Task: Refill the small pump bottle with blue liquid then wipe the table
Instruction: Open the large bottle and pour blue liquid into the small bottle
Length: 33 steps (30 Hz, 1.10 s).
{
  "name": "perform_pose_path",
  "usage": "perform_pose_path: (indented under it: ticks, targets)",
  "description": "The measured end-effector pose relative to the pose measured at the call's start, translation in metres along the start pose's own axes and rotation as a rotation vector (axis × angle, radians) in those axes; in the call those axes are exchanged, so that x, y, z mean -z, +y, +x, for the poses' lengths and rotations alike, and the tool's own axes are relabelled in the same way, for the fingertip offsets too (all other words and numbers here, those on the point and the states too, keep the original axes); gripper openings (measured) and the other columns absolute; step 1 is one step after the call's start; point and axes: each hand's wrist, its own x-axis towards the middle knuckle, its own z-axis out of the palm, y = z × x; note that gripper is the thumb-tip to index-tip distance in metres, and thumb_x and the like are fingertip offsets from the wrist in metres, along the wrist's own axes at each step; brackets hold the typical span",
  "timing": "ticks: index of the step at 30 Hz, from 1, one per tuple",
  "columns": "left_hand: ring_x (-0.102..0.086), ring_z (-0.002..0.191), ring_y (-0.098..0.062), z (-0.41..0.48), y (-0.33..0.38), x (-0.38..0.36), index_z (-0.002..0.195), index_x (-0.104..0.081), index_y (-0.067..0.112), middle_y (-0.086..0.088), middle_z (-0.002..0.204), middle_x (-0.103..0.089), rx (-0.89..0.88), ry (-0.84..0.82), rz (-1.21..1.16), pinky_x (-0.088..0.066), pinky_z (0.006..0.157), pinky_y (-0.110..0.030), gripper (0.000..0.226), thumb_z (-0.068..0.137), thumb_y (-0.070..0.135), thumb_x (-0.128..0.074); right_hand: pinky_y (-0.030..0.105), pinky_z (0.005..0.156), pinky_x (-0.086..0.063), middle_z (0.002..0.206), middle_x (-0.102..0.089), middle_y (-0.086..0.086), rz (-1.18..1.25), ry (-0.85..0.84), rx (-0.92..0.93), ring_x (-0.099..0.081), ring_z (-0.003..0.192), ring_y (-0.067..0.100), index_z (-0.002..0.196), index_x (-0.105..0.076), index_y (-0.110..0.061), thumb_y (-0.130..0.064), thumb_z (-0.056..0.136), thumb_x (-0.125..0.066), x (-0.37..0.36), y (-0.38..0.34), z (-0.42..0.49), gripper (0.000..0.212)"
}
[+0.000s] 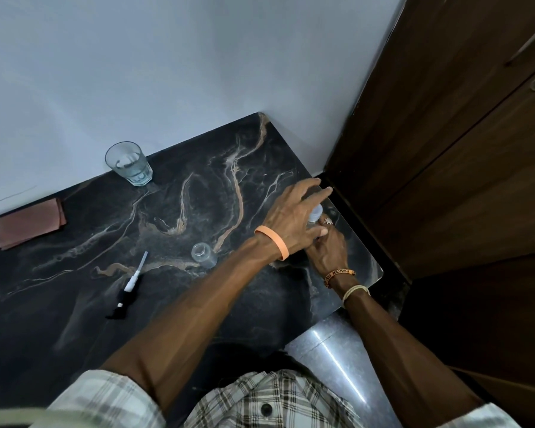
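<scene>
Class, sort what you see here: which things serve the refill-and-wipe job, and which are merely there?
For the job: small open bottle, loose pump head, capped bottle between left hand and right hand, folded cloth, table, probably the glass of bluish liquid.

Merely there: wooden cupboard, wall, metal surface below.

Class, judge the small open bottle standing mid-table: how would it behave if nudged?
The small bottle looks empty and clear, so probably light. Standing upright on the polished table, it would likely slide or tip easily. Once tipped, its round body may roll.
</scene>
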Motion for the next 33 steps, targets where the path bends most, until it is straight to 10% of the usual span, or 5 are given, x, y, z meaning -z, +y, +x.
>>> perform_pose_path:
  ticks: [33]
  targets:
    - [-0.052, 0.115, -0.024, 0.000, -0.005, -0.002, 0.130, -0.057, 0.013, -0.007, 0.124, -0.056, 0.040, 0.013, 0.011, -0.043, 0.102, -0.038, 0.052, 0.080, 0.013, -0.073, 0.036, 0.070, -0.050, 0.102, -0.069, 0.010, 0.013, 0.023, -0.040, -0.065, 0.084, 0.029, 0.125, -0.051, -0.013, -0.032, 0.089, -0.061, -0.001, -0.004, -0.001, 0.042]
